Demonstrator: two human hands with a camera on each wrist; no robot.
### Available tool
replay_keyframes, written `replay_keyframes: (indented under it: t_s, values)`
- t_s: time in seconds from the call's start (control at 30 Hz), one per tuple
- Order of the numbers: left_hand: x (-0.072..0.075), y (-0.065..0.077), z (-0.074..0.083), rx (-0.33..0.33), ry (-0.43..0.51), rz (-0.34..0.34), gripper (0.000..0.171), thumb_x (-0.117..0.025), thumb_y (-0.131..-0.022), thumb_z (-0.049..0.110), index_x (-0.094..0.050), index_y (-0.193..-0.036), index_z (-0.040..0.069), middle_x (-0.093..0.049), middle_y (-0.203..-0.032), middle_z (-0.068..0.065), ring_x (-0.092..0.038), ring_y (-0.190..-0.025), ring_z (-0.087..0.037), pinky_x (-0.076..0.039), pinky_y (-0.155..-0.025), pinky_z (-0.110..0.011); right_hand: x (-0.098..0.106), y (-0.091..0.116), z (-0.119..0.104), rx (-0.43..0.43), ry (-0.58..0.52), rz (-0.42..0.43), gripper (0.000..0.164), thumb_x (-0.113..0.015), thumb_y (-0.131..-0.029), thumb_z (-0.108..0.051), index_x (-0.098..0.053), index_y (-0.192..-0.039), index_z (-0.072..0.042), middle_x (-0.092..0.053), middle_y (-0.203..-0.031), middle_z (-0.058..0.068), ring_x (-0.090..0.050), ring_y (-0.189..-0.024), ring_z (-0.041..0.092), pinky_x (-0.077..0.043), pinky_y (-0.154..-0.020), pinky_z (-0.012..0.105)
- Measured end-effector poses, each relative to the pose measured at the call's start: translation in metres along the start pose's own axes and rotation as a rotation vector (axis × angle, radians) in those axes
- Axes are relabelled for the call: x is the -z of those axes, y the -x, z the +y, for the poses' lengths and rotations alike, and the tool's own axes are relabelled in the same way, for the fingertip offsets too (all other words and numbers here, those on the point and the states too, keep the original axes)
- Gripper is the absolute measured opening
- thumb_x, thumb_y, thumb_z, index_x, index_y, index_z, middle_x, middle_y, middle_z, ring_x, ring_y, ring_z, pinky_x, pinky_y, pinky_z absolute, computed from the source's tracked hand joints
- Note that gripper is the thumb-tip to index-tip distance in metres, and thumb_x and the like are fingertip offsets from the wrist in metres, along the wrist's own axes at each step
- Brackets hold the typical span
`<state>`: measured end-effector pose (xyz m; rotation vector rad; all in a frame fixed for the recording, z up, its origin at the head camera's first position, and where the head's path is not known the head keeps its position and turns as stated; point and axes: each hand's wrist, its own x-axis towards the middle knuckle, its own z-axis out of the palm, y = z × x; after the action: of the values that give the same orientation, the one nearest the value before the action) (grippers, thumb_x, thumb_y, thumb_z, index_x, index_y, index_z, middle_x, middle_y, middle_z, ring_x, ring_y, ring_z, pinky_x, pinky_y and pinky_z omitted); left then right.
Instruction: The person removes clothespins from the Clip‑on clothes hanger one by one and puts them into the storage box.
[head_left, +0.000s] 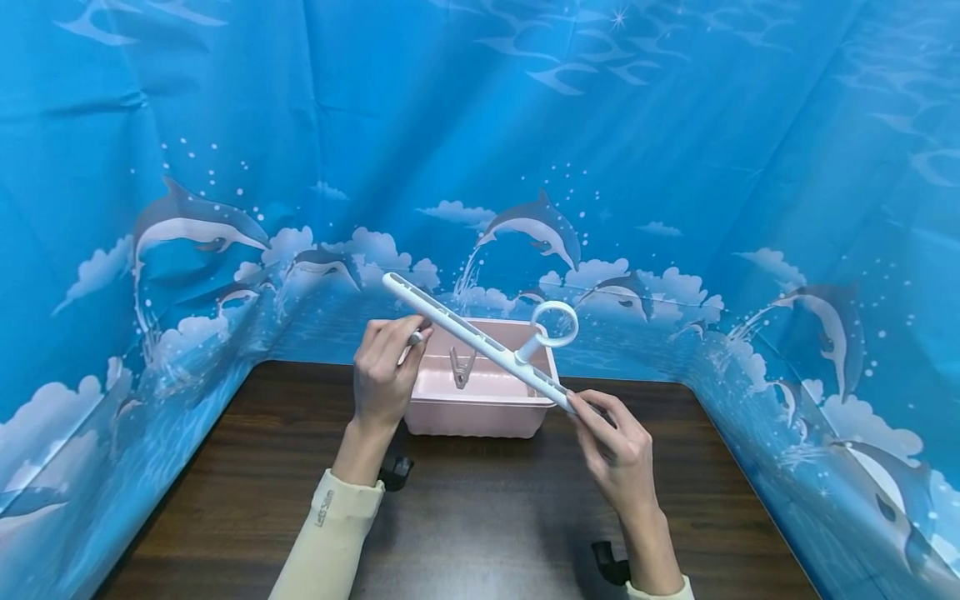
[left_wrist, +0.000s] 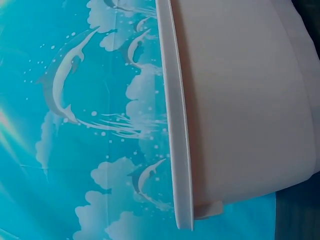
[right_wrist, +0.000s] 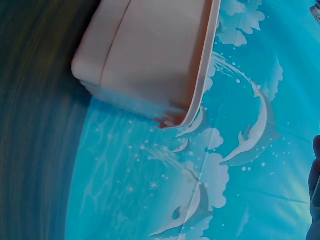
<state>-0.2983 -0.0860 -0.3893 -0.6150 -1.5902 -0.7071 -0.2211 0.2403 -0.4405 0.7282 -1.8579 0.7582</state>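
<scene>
A white slotted hanger bar [head_left: 480,340] slants down to the right above the bin, with a ring [head_left: 556,323] on a short stem rising from it. My right hand [head_left: 615,446] pinches the bar's lower right end between thumb and fingers. Close to its upper left part, my left hand [head_left: 386,367] holds a small grey clothespin-like piece [head_left: 416,337], mostly hidden by the fingers. Inside the pink bin [head_left: 472,419] a grey clothespin [head_left: 461,367] leans with its legs apart. At the right wrist view's right edge, dark fingers [right_wrist: 315,192] show; the left wrist view has no hand.
The bin stands toward the back of a dark wooden table [head_left: 480,508]; its side wall [left_wrist: 245,100] fills much of the left wrist view. A blue dolphin-print curtain [head_left: 435,150] encloses the back and both sides. Black wrist mounts [head_left: 396,473] sit beneath both wrists.
</scene>
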Motion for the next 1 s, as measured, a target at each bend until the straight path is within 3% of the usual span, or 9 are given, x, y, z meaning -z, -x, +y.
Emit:
replay_keyframes:
  t_s: [0.23,0.37,0.43,0.53,0.63,0.7,0.8,0.9,1.0]
  values:
    - [0.000,0.004,-0.004,0.055,0.035,0.058,0.020,-0.076,-0.102,0.015,-0.078,-0.114,-0.001,-0.080,-0.101,-0.017,-0.066,-0.083,-0.033,-0.055,-0.074,-0.039,0.001,-0.001,-0.002,0.022,0.077,0.031,0.030,-0.063,-0.111,-0.029,-0.080,-0.129,-0.012,-0.077,-0.114,0.012,-0.074,-0.093,0.027,-0.060,-0.091,0.028]
    - [0.000,0.007,-0.011,0.153,0.070,0.067,0.022,-0.078,-0.098,0.002,-0.077,-0.119,-0.002,-0.078,-0.105,-0.020,-0.067,-0.082,-0.032,-0.054,-0.074,-0.033,0.004,-0.002,0.001,0.028,0.058,0.066,0.029,-0.064,-0.110,-0.027,-0.080,-0.127,-0.009,-0.077,-0.114,0.015,-0.074,-0.092,0.029,-0.057,-0.097,0.019]
    - [0.001,0.008,-0.013,0.215,0.067,0.023,0.026,-0.077,-0.097,0.000,-0.076,-0.123,0.000,-0.078,-0.109,-0.019,-0.071,-0.087,-0.031,-0.058,-0.076,-0.033,0.006,-0.003,0.003,0.028,0.057,0.094,0.029,-0.064,-0.110,-0.026,-0.081,-0.126,-0.007,-0.077,-0.113,0.017,-0.074,-0.092,0.030,-0.053,-0.102,0.014]
    - [0.001,0.010,-0.015,0.303,0.041,-0.138,0.027,-0.075,-0.101,0.005,-0.075,-0.128,0.005,-0.076,-0.113,-0.014,-0.074,-0.092,-0.029,-0.062,-0.075,-0.041,0.009,-0.004,0.007,0.024,0.090,0.128,0.029,-0.065,-0.110,-0.026,-0.081,-0.124,-0.007,-0.077,-0.113,0.018,-0.074,-0.093,0.032,-0.051,-0.105,0.014]
    - [-0.001,0.013,-0.015,0.423,0.031,-0.368,0.026,-0.070,-0.107,0.016,-0.074,-0.132,0.013,-0.072,-0.115,-0.009,-0.070,-0.092,-0.026,-0.060,-0.073,-0.044,0.011,-0.004,0.009,0.014,0.114,0.154,0.025,-0.069,-0.108,-0.023,-0.082,-0.123,-0.008,-0.076,-0.112,0.019,-0.073,-0.094,0.034,-0.052,-0.105,0.015]
    - [-0.004,0.015,-0.013,0.508,0.048,-0.533,0.028,-0.066,-0.110,0.024,-0.072,-0.136,0.016,-0.070,-0.121,-0.009,-0.068,-0.099,-0.027,-0.060,-0.079,-0.048,0.012,-0.004,0.010,0.005,0.118,0.162,0.023,-0.071,-0.106,-0.020,-0.082,-0.123,-0.009,-0.076,-0.113,0.020,-0.073,-0.095,0.034,-0.051,-0.106,0.015]
    - [-0.009,0.017,-0.009,0.597,0.081,-0.737,0.034,-0.060,-0.112,0.032,-0.068,-0.143,0.019,-0.064,-0.131,-0.010,-0.065,-0.118,-0.031,-0.059,-0.098,-0.056,0.013,-0.004,0.011,-0.004,0.118,0.170,0.023,-0.073,-0.105,-0.018,-0.082,-0.124,-0.009,-0.076,-0.113,0.020,-0.072,-0.096,0.034,-0.048,-0.109,0.013]
    - [-0.013,0.019,-0.005,0.647,0.114,-0.870,0.044,-0.057,-0.112,0.041,-0.063,-0.149,0.017,-0.059,-0.140,-0.011,-0.059,-0.132,-0.033,-0.051,-0.112,-0.062,0.013,-0.004,0.011,-0.009,0.118,0.175,0.023,-0.072,-0.105,-0.019,-0.082,-0.124,-0.009,-0.076,-0.113,0.020,-0.072,-0.097,0.034,-0.047,-0.109,0.013]
    - [-0.017,0.023,-0.001,0.654,0.121,-0.962,0.052,-0.053,-0.112,0.046,-0.058,-0.154,0.016,-0.057,-0.140,-0.010,-0.055,-0.131,-0.031,-0.050,-0.112,-0.060,0.013,-0.003,0.012,-0.011,0.120,0.180,0.023,-0.075,-0.103,-0.013,-0.082,-0.124,-0.008,-0.076,-0.113,0.020,-0.072,-0.097,0.035,-0.048,-0.109,0.013]
